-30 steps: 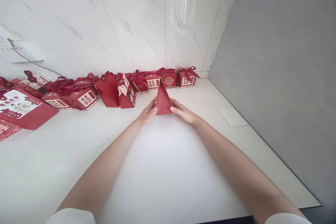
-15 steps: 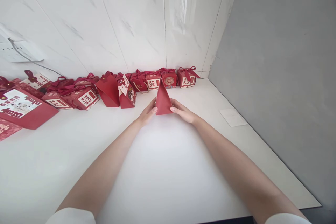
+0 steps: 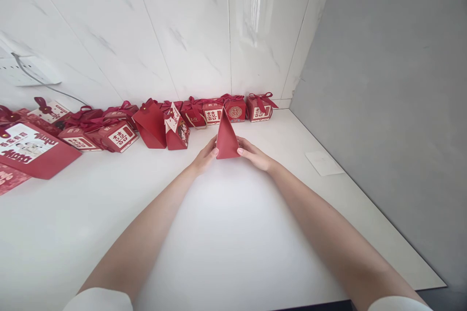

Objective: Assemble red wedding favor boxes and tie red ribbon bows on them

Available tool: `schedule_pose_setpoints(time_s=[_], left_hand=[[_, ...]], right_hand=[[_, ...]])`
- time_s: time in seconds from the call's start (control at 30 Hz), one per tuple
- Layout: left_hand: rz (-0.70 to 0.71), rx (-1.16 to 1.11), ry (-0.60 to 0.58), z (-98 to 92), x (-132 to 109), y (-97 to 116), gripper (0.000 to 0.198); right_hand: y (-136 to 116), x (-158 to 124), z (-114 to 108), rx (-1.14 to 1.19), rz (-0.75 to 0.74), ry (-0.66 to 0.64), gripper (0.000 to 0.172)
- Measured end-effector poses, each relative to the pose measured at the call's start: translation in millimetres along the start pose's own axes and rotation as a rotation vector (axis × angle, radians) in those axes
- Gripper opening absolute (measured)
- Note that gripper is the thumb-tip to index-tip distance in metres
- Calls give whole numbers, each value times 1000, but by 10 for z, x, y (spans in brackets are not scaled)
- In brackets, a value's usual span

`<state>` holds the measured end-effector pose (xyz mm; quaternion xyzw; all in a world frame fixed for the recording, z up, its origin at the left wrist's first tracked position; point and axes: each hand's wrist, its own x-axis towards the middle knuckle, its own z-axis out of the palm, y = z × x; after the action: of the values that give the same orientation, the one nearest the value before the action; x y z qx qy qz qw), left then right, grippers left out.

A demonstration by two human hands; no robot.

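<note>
Since its walls rise to a narrow peak, the box (image 3: pixel 227 143) seems largely folded into shape, though whether its top is fastened cannot be told. It is upright before the ribboned boxes (image 3: pixel 122 137), which look finished; whether its base touches the counter (image 3: pixel 226 233) is unclear. The left hand (image 3: pixel 205 158), partly closed, holds one side, thumb by the near lower corner; the right hand (image 3: pixel 255 156), curled likewise, holds the other. Most fingers are hidden behind. Any work left on it would probably be at the peak.
</note>
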<state>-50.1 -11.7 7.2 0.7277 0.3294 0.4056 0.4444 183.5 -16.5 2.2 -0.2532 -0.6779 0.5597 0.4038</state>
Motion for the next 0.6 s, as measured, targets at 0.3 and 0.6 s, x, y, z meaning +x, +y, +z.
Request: schedule_pose_setpoints(time_s=[0.3,0.6], left_hand=[[-81,-5,131,-29,-23,-36,71],[33,228,473,-112,-20,-49,69]], right_hand=[[83,32,-14,-9,44,84,75],[188,30,-51,-52,74,100,75]])
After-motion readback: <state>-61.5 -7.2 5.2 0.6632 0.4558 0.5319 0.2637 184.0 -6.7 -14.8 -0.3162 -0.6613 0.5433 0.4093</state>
